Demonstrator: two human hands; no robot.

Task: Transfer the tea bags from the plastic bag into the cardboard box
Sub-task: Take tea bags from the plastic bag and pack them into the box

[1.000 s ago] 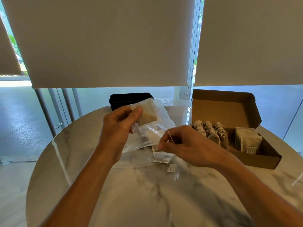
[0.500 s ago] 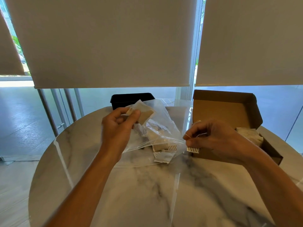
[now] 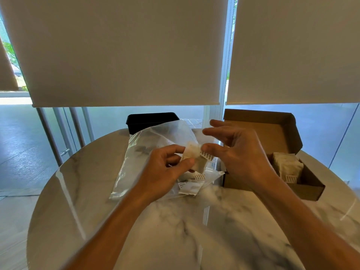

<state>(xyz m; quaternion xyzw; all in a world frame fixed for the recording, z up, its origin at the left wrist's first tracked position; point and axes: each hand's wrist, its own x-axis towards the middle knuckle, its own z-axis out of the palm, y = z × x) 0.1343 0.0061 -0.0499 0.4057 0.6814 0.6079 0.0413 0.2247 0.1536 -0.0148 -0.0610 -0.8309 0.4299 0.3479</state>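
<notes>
Above marble table (image 3: pixel 194 230), left hand (image 3: pixel 165 168) and right hand (image 3: pixel 235 152) pinch tea bag (image 3: pixel 191 152).

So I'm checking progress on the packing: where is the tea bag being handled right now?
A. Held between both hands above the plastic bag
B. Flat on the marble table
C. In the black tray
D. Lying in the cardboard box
A: the tea bag is pinched between the left hand and right hand, over the plastic bag, left of the cardboard box.

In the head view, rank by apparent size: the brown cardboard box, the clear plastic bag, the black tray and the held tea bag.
Largest to smallest:
1. brown cardboard box and clear plastic bag, too alike to rank
2. black tray, partly hidden, farther away
3. held tea bag
</notes>
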